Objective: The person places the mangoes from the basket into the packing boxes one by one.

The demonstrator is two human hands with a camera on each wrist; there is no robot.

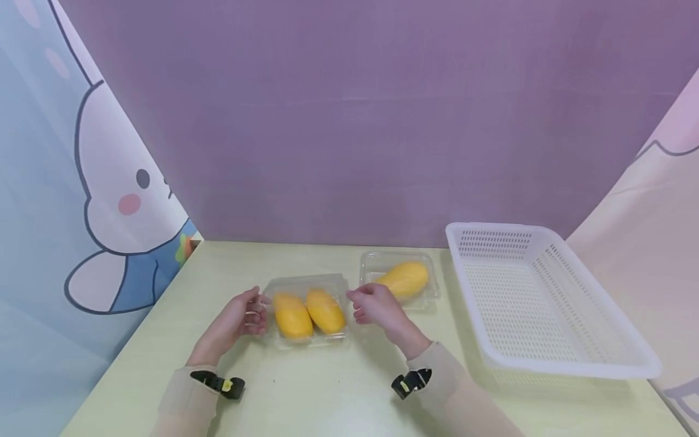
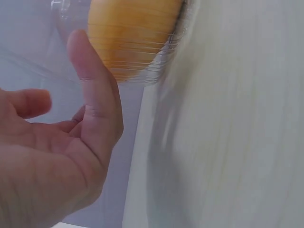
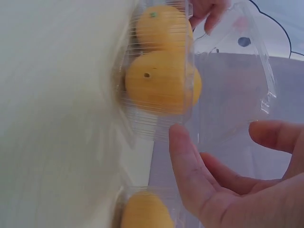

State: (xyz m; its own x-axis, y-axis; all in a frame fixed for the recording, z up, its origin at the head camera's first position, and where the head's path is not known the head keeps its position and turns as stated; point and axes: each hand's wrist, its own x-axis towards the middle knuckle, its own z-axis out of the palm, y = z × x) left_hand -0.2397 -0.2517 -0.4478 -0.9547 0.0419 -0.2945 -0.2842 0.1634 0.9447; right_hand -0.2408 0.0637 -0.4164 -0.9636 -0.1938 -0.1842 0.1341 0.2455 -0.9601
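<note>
A clear plastic clamshell box (image 1: 275, 342) with its lid raised at the back sits on the table, holding two yellow mangoes (image 1: 293, 317). At its left side is my left hand (image 1: 232, 318), fingers loosely bent; in the left wrist view the index finger (image 2: 95, 90) lies against or just beside the box wall. My right hand (image 1: 379, 308) is at the box's right side. Seen from the right wrist, its thumb (image 3: 270, 134) is by the lid's edge and a fingertip by the box rim, well apart. Contact there is hard to tell.
Behind my right hand, a second clear box (image 1: 377, 261) holds one mango (image 1: 406, 280). A white perforated plastic basket (image 1: 573, 368) stands on the right of the pale table (image 1: 306, 400). A purple backdrop (image 1: 349, 121) rises behind the table.
</note>
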